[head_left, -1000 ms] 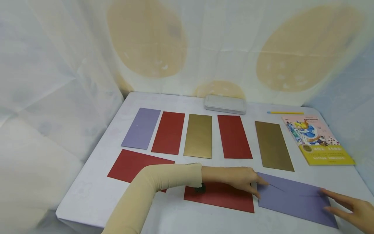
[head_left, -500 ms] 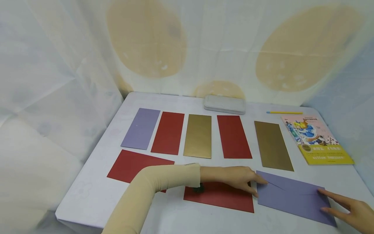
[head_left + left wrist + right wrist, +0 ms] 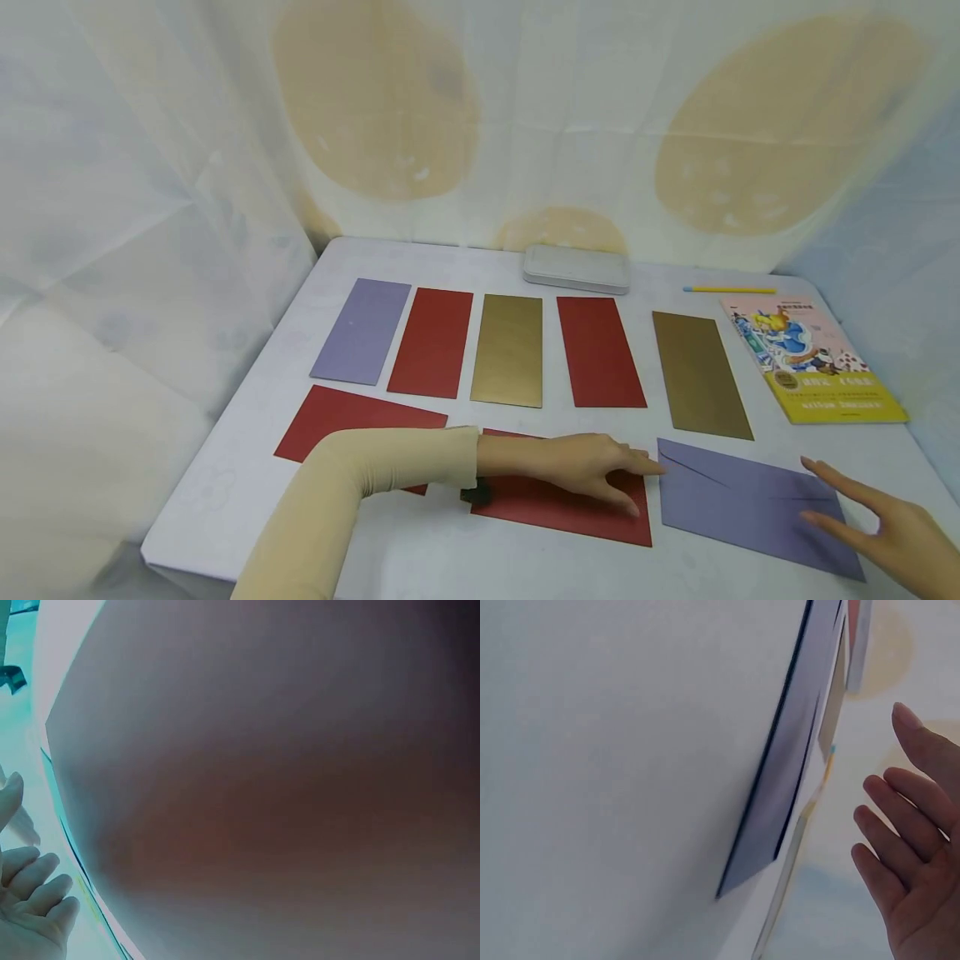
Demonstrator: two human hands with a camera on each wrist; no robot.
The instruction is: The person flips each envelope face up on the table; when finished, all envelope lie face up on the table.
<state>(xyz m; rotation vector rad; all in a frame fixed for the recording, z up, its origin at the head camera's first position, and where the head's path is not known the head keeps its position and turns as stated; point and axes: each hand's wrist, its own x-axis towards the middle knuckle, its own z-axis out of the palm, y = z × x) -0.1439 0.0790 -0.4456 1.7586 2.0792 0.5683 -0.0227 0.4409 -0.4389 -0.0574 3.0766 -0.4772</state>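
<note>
A lavender envelope (image 3: 735,504) lies flat at the front right of the table, thin flap lines showing on its face. My left hand (image 3: 588,465) is over the front red envelope (image 3: 547,510), fingers extended, a fingertip by the lavender envelope's left edge. Whether it touches the paper I cannot tell. Above the lavender envelope's right end is my right hand (image 3: 885,517), thumb and fingers spread, holding nothing. The right wrist view shows that hand's relaxed fingers (image 3: 889,855) apart from the lavender envelope (image 3: 780,772). Blur fills most of the left wrist view.
Behind stands a row of flat envelopes: lavender (image 3: 362,332), red (image 3: 431,342), gold (image 3: 507,350), red (image 3: 602,352) and darker gold (image 3: 702,375). Another red envelope (image 3: 337,417) lies partly under the left sleeve. A grey case (image 3: 576,268), pencil (image 3: 729,290) and picture book (image 3: 817,358) lie farther back.
My left hand has let go of the lavender envelope's left edge and drawn left. The right hand has come off its right end, slightly left and up. The envelope shifted slightly left earlier.
</note>
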